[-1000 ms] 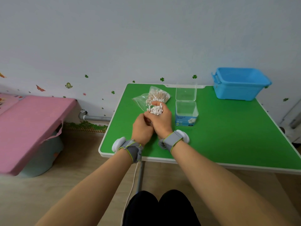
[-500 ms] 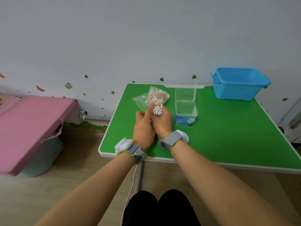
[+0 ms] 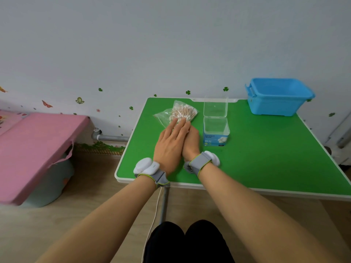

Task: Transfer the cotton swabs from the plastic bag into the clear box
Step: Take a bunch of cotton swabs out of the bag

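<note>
- left hand (image 3: 171,145) lay flat, fingers straight, covering the right hand (image 3: 192,143), whose grip could not be told.
- cotton swabs (image 3: 185,112) in the plastic bag (image 3: 163,116) lay at the left fingertips; clear box (image 3: 215,128) stood just right.

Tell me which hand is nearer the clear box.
Right. The right hand sits just to the left of the clear box, with a small gap showing between them. The left hand lies flat farther left, its fingers over the top of the right hand.
</note>
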The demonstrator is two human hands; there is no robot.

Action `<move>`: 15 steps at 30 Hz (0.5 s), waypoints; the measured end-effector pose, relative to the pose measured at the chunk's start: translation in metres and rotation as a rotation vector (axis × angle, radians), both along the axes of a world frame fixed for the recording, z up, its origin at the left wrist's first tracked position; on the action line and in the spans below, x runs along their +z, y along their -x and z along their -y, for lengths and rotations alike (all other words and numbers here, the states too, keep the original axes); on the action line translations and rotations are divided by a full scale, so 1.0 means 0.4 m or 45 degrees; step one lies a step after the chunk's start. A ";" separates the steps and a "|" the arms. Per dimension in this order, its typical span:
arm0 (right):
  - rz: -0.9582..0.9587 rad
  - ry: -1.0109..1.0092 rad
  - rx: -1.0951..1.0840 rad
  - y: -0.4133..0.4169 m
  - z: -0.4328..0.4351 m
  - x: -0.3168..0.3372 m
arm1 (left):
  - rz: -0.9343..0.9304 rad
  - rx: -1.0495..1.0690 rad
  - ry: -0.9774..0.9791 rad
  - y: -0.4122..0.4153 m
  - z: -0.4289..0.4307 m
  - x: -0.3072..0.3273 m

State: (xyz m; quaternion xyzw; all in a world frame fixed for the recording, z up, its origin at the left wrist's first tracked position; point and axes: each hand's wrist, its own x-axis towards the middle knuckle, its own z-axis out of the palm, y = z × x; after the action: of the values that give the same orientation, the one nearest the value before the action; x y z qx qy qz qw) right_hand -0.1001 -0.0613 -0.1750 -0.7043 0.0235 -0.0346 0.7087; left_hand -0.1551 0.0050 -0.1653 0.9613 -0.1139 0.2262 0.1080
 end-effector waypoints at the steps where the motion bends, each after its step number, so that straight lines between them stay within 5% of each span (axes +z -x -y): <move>1: -0.015 -0.015 0.001 0.001 -0.003 0.002 | 0.009 0.000 -0.023 -0.002 -0.001 0.001; 10: 0.243 -0.063 -0.053 -0.001 0.012 -0.016 | 0.125 -0.001 -0.145 0.003 0.005 0.005; 13: 0.131 -0.079 -0.152 0.003 0.005 -0.008 | 0.107 -0.025 -0.128 0.004 0.003 0.001; 15: 0.134 0.132 -0.126 0.008 0.002 -0.003 | 0.090 -0.003 -0.068 0.004 -0.001 0.001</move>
State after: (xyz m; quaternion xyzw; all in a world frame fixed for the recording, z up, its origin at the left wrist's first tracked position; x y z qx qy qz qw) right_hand -0.1031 -0.0623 -0.1761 -0.7352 0.0192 -0.1079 0.6689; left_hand -0.1568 0.0054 -0.1648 0.9552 -0.1247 0.2569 0.0783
